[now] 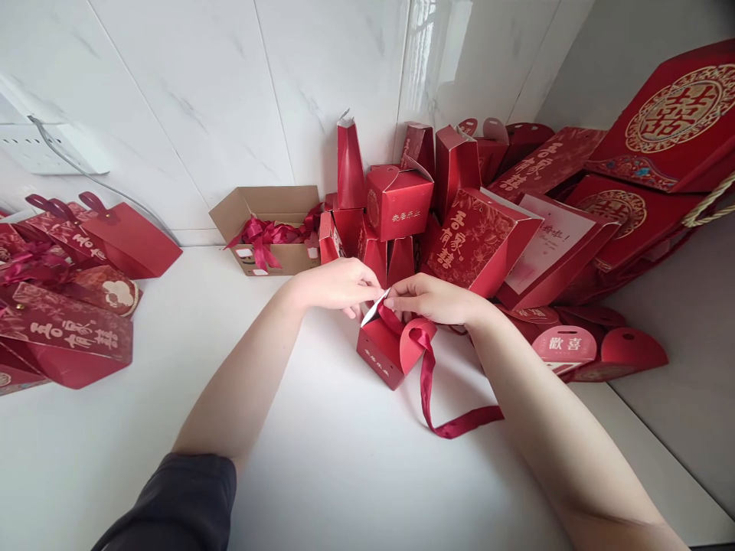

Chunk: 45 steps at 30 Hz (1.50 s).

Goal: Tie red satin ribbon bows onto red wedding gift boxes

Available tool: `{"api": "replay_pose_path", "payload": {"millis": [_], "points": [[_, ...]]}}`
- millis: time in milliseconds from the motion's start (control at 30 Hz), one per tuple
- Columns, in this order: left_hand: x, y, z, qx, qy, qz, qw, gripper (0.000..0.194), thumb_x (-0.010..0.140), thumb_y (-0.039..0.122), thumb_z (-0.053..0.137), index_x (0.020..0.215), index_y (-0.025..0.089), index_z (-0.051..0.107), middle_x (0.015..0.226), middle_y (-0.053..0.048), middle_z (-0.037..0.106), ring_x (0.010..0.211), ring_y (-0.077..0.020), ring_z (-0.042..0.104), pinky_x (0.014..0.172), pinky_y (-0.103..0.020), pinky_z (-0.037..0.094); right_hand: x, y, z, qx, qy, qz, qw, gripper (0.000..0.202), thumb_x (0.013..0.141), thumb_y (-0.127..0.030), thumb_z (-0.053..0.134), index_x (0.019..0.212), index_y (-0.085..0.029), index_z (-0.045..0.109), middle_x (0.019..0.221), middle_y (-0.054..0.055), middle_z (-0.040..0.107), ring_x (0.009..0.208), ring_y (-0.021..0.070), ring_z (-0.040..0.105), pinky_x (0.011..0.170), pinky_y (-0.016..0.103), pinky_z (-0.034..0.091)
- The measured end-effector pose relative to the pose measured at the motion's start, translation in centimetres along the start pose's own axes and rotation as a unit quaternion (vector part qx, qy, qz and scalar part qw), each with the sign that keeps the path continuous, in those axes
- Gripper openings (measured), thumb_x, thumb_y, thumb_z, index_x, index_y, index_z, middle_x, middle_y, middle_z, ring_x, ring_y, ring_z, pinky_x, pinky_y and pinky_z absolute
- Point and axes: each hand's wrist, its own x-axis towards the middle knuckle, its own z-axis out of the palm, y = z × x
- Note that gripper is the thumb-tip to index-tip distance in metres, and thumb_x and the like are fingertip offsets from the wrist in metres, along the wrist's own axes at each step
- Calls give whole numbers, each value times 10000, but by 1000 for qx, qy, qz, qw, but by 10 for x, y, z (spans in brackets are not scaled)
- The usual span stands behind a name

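A small red gift box (380,352) with gold lettering stands on the white table in front of me, its top flaps raised. My left hand (344,285) pinches the far-left flap, whose white inner side shows. Beside it, my right hand (428,298) has thumb and finger closed on a dark red ribbon (428,383) at that same flap. The ribbon passes through the rounded right flap, and its loose tail curls down onto the table at the right. The fingertips of both hands nearly meet.
Behind my hands stands an open cardboard box (287,259) of red ribbons. Red boxes (400,203) are stacked against the tiled wall, with more gift bags (660,115) at the right. Finished-looking red boxes (69,329) with ribbon handles sit at the left, below a wall socket (51,149).
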Motion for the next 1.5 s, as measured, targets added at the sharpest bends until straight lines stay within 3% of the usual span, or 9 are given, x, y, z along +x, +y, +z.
{"api": "replay_pose_path", "payload": {"millis": [200,500,667,800,1000,1100,1200,1333,1500], "points": [[-4,3,1,10,9,3,1000,377,832,516,551,906,178,702,914,-70,747,829,-205,727,659,-262,576,0,-2,-1,10,11,-1,1000,306,815,-457,620,737,-163,584,659,-22,515,523,72,357,492,248,264],[2,3,9,47,43,24,998,294,884,394,492,701,177,569,767,-39,692,724,-182,711,565,-237,520,1,1,-2,4,12,-13,1000,353,828,-515,612,730,-179,562,648,-40,490,558,88,394,550,262,313],[-13,9,-4,-78,123,73,987,309,912,457,504,808,174,575,936,-53,684,777,-161,709,558,-220,526,-11,-6,-14,-43,48,-27,998,385,882,-568,527,892,-195,618,849,27,606,748,152,528,644,282,390],[-29,14,-12,-184,180,126,958,325,909,474,537,890,168,642,1137,-103,684,806,-159,692,562,-230,546,-34,-12,-29,-112,99,-13,989,393,875,-593,530,855,-212,623,808,34,619,672,154,509,583,290,366],[-30,12,-19,-272,249,147,918,358,893,511,548,810,164,584,933,-97,735,739,-164,695,601,-250,546,-53,-19,-25,-245,-9,77,966,480,798,-633,606,589,-203,556,584,26,506,491,128,397,464,301,257],[-31,9,-22,-293,262,180,902,327,889,467,561,766,164,570,812,-70,707,676,-146,669,583,-242,529,-47,-25,-10,-289,9,126,949,458,786,-558,647,519,-207,522,538,42,495,470,147,416,484,320,255],[-37,12,-22,-302,251,191,900,294,902,398,524,736,159,572,747,-57,671,630,-139,644,562,-248,515,-36,-25,-2,-230,11,75,970,226,737,-434,720,727,-225,635,695,53,603,615,200,535,561,320,329],[-44,18,-19,-301,230,189,906,249,894,377,493,779,170,570,800,-61,680,686,-174,677,622,-305,545,-18,-11,-3,-137,-57,15,989,294,760,-410,708,936,-217,574,910,48,656,776,202,583,647,293,403],[-48,16,-20,-325,232,223,889,107,772,249,596,861,192,575,892,-42,713,775,-184,696,694,-312,579,-15,-5,-7,-101,-86,-34,991,209,827,-288,646,971,-212,516,817,-12,574,695,131,503,640,258,400]]}}
